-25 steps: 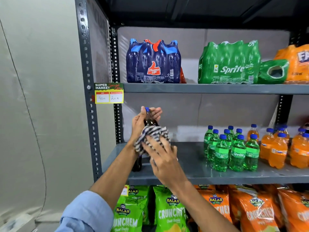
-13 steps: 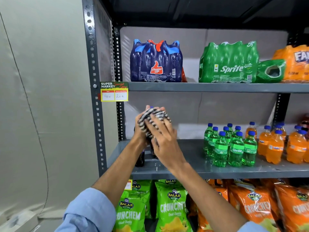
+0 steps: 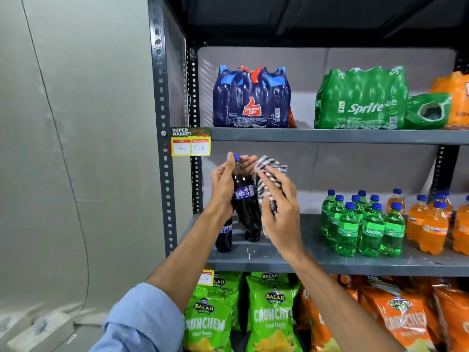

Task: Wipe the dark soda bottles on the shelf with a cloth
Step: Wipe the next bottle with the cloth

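Head view, left hand: the left hand (image 3: 223,185) is wrapped around a dark soda bottle (image 3: 245,199), thumb up near the blue cap, fingers curled behind the neck.
Head view, held bottle: it is lifted above the middle shelf (image 3: 304,257), close to upright with a slight tilt, its blue label facing the camera.
Head view, right hand: the right hand (image 3: 281,209) is clenched on a black-and-white striped cloth (image 3: 269,179), fingers bent over the fabric; the cloth sits against the bottle's right side.
Head view, other dark bottles: a second dark bottle (image 3: 224,236) stands on the middle shelf at its left end, below the left wrist; the base of a third bottle (image 3: 252,235) shows just behind the held one.
Head view, same shelf: green Sprite bottles (image 3: 363,224) and orange soda bottles (image 3: 429,224) stand in clusters well to the right.
Head view, upper shelf: a Thums Up multipack (image 3: 251,97) sits above the hands, a Sprite multipack (image 3: 360,100) to its right.
Head view, price tag: a yellow tag (image 3: 190,141) hangs at the upper shelf's left edge.
Head view, below: green and orange chip bags (image 3: 271,313) fill the bottom level.
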Demonstrator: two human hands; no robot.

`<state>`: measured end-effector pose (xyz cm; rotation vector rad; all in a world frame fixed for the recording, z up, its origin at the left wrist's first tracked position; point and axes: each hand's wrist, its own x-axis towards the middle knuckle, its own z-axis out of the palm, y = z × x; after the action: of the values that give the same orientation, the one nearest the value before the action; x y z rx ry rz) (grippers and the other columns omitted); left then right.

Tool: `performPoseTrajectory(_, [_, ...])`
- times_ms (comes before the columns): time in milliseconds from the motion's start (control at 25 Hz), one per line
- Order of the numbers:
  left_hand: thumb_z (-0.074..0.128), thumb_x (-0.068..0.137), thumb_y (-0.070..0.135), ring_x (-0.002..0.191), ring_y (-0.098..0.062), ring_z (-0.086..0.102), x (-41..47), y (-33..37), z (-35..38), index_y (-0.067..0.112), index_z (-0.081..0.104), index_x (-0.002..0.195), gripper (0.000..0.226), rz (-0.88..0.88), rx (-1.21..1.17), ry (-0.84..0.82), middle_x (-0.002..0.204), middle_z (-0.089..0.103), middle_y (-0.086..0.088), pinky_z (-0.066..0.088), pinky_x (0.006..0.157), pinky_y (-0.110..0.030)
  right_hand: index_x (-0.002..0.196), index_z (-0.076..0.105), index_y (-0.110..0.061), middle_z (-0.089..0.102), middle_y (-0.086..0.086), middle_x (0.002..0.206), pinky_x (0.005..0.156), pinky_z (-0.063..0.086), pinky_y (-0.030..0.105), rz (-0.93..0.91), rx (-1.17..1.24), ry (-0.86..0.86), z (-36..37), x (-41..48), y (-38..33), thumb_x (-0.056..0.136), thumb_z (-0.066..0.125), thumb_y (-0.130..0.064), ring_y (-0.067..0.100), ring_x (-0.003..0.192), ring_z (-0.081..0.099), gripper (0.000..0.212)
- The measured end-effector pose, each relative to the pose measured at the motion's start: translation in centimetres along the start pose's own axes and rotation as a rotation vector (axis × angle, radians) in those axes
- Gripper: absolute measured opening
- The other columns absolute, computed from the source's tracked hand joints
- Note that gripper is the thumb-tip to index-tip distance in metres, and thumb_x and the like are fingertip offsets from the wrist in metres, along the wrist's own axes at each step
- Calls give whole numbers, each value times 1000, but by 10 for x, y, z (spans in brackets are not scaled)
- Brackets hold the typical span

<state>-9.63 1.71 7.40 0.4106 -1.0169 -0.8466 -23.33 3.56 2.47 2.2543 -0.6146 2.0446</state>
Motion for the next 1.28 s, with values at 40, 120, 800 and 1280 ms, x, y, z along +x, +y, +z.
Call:
performPoseTrajectory(40, [52,103,36,85,-27,75,-2,0,0,4,75,91,41,3,42,-11,94,79,-16,60,84,-38,139,56,-12,47,6,147,118,27,36,-48,-13,-40,1,3,-6,93,53,7,25,138,40,49])
performPoseTrajectory(120, [50,104,36,84,-25,76,-3,4,-2,4,74,90,42,7,66,-14,93,79,-14,61,82,-37,140,56,-15,48,5,148,117,27,40,-167,-117,-165,5,-8,-13,93,52,2,29,137,39,49])
performPoseTrajectory(800, [49,104,28,88,-22,78,-13,20,-21,2,72,95,35,42,53,81,93,81,-13,61,85,-32,136,58,-20,59,-7,140,82,40,42,-630,-371,-519,-11,-65,-3,89,53,-18,17,125,46,48])
performPoseTrajectory(1280, [51,104,30,88,-23,79,-21,7,-18,3,72,93,36,16,6,122,94,81,-14,61,87,-35,119,70,-23,69,-11,123,90,45,50,-332,-111,-414,-22,-46,5,80,55,-10,17,122,55,43])
